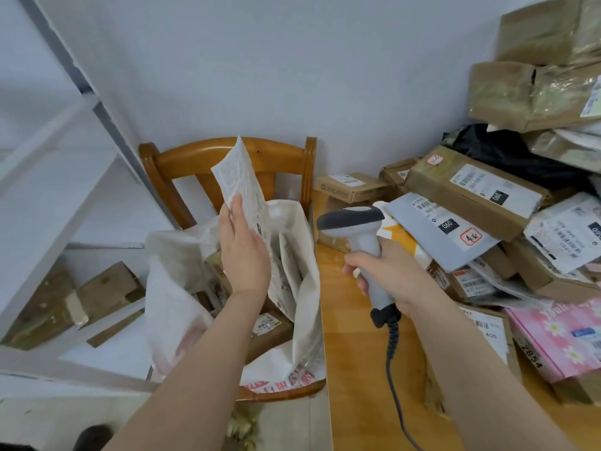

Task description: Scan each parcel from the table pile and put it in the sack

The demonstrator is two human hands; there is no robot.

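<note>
Wooden table (pixel 357 369) against a pale wall, parcel pile (pixel 481 203) right of the sack (pixel 169 288). Sack open on a chair (pixel 195 157). Left hand (pixel 244 252) holds a white mailer (pixel 240 177) upright above the sack. Right hand (pixel 390 275) grips the barcode scanner (pixel 357 229), right of the sack.

The parcel (pixel 240 177) was white with a fine embossed pattern, the sack (pixel 169 307) was white too, with red print near its bottom, and the chair (pixel 195 156) was of glossy orange-brown wood. The scanner (pixel 361 229) had a light grey body with a dark grey head and base, its cable (pixel 390 362) was dark blue-grey, and the table (pixel 357 385) was yellowish wood. The flat mailer (pixel 432 245) was pale grey with a white label and a red-framed sticker, the long box (pixel 461 206) was brown, and the low box (pixel 559 333) was pink with white daisies.
</note>
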